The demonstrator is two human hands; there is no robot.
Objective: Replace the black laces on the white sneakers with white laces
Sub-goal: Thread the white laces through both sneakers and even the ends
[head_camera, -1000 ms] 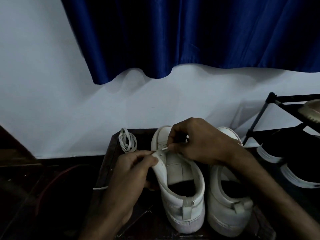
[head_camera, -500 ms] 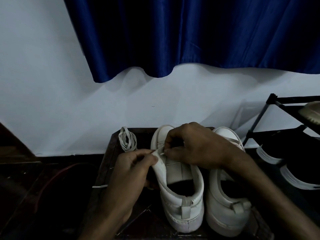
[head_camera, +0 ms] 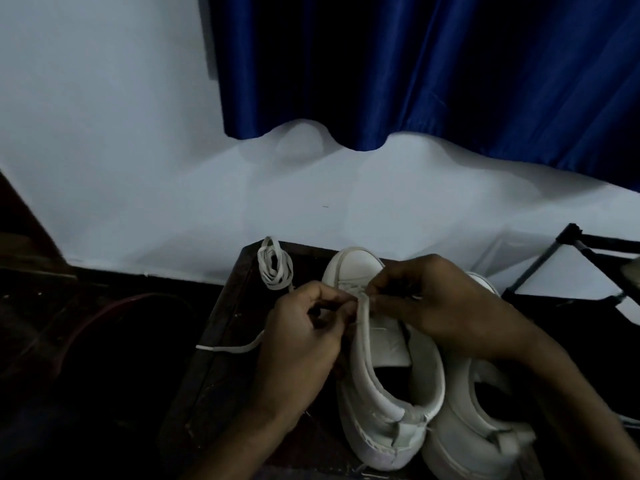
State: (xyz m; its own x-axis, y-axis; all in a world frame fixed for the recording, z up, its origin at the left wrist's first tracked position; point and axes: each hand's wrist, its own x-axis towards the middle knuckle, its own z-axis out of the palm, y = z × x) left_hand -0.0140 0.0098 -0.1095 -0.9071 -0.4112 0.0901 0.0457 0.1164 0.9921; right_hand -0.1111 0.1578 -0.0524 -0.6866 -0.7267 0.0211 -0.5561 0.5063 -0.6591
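Note:
Two white sneakers stand side by side on a dark wooden stool (head_camera: 221, 327), toes toward the wall. My left hand (head_camera: 301, 344) pinches the left eyelet flap of the left sneaker (head_camera: 377, 389) near its top. My right hand (head_camera: 440, 313) pinches a white lace at the same flap, fingertips almost meeting the left hand's. The lace's loose end (head_camera: 228, 348) trails left over the stool edge. A coiled white lace (head_camera: 275, 268) lies at the stool's back left corner. The right sneaker (head_camera: 474, 431) is partly covered by my right forearm. No black laces are visible.
A pale wall and a blue curtain (head_camera: 415, 71) are behind the stool. A black metal shoe rack (head_camera: 568, 244) stands at the right. The floor at the left is dark, with a reddish cable (head_camera: 114, 306) curving across it.
The view has shifted so the shoes sit further right. My hands have closed in on the left flap, and my right hand has come slightly lower and nearer the left.

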